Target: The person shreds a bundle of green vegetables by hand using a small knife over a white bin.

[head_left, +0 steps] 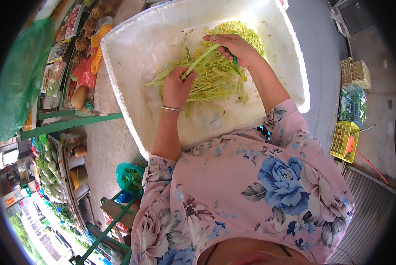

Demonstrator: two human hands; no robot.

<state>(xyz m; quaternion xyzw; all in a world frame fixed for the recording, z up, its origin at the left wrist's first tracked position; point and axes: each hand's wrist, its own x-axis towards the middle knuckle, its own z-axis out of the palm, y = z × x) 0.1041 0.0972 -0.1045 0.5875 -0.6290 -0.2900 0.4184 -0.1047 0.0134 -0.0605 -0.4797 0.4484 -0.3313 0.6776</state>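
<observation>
Above a white foam box (pixel 123 95), my two hands hold a small bunch of long pale-green vegetable stems (pixel 201 59) slanting between them. My left hand (pixel 176 88), with a metal bangle at its wrist, is closed round the lower end. At the upper end, my right hand (pixel 235 47) pinches the stems between thumb and fingers. A dark green narrow thing (pixel 232 58) shows under the right palm; I cannot make out its kind. Below both hands lies a loose heap of yellow-green stem trimmings (pixel 215 84) on the box floor.
Green-framed shelves (pixel 76 123) with produce and packaged goods stand at the left. A green plastic bag (pixel 130 180) of leafy greens sits by my left side. Stacked crates (pixel 345 137) stand at the right, with a red stick (pixel 370 164) beside them.
</observation>
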